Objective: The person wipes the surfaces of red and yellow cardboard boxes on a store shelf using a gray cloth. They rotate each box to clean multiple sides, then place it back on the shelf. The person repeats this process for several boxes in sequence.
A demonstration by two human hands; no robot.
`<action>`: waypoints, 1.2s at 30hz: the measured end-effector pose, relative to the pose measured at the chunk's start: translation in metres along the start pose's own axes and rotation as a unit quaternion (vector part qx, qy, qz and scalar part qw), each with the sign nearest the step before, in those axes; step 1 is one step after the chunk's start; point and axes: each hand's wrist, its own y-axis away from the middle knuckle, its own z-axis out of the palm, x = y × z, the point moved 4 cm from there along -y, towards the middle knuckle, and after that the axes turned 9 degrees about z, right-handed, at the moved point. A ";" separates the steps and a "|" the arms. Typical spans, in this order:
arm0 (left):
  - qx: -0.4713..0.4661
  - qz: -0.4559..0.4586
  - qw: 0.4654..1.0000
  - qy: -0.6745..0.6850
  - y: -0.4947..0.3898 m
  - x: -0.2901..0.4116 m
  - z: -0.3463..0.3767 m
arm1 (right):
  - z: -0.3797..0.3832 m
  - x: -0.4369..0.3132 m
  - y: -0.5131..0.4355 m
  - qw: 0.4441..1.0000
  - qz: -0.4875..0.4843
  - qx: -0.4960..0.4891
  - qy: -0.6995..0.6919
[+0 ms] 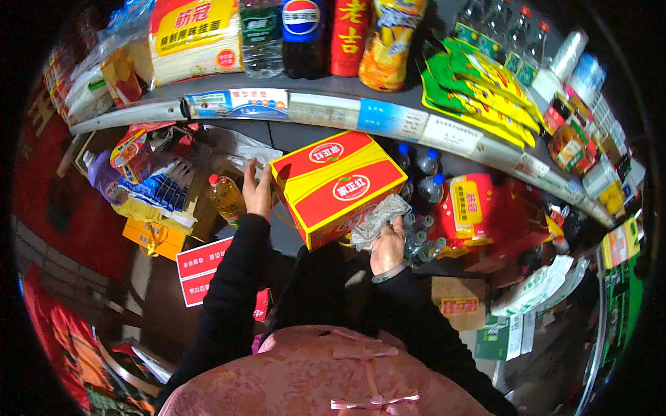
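Note:
A red and yellow printed carton [338,184] sits at an angle in front of me, on the lower shelf beneath the upper shelf's edge. My left hand [258,191] is at the carton's left side, fingers apart; whether it touches the cardboard is hard to tell. In my right hand [389,248] is a crumpled grey cloth [382,221], held against the carton's right front edge. A bottle of yellow oil with a red cap [226,197] stands just left of my left hand. Blue-capped bottles [431,188] are right of the carton.
On the upper shelf [322,108] are a noodle pack [195,41], a Pepsi bottle [303,39], a red can [350,39] and green-yellow bags [476,88]. Red noodle packs [471,208] lie to the right. A red-white carton [203,270] and a brown carton [458,301] are lower down.

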 end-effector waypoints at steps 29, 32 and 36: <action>-0.129 0.074 0.982 -0.114 0.141 0.069 0.011 | 0.001 -0.089 -0.164 0.722 -0.089 -0.124 0.674; -0.142 0.146 0.973 -0.105 0.136 0.077 -0.005 | 0.040 -0.106 -0.119 0.615 -0.215 -0.033 0.758; -0.111 0.191 0.973 0.073 0.130 0.096 -0.003 | 0.119 -0.083 -0.037 0.693 -0.278 -0.167 0.644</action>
